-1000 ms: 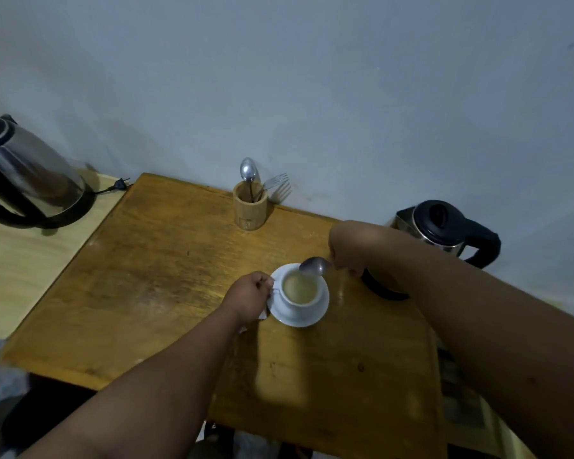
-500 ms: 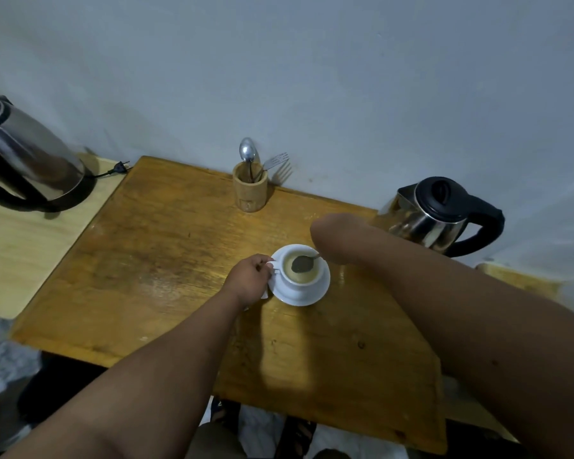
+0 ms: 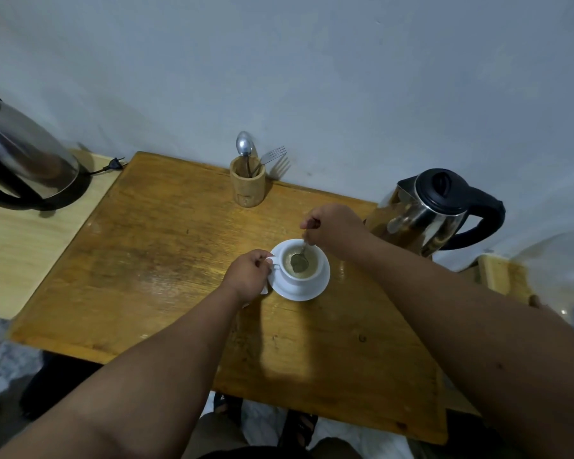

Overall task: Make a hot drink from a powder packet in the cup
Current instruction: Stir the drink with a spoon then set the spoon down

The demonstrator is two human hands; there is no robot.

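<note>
A white cup [image 3: 307, 278] filled with pale brown drink stands on a white saucer [image 3: 315, 291] in the middle of the wooden table [image 3: 166, 260]. My left hand [image 3: 247, 276] pinches the cup's handle on its left side. My right hand [image 3: 333, 225] hovers just behind the cup and holds a metal spoon [image 3: 299, 260] by the top of its handle. The spoon's bowl dips into the drink. A scrap of white packet peeks out under my left hand, mostly hidden.
A steel kettle with a black lid and handle [image 3: 434, 210] stands right of the cup, close to my right forearm. A wooden holder [image 3: 247, 187] with a spoon and fork sits against the wall. A second steel kettle [image 3: 24, 160] rests on a lighter side table at left.
My right hand has brought the spoon from above the cup's rim down into the drink. My left hand has kept hold of the handle. The head camera has shifted, showing more of the right kettle.
</note>
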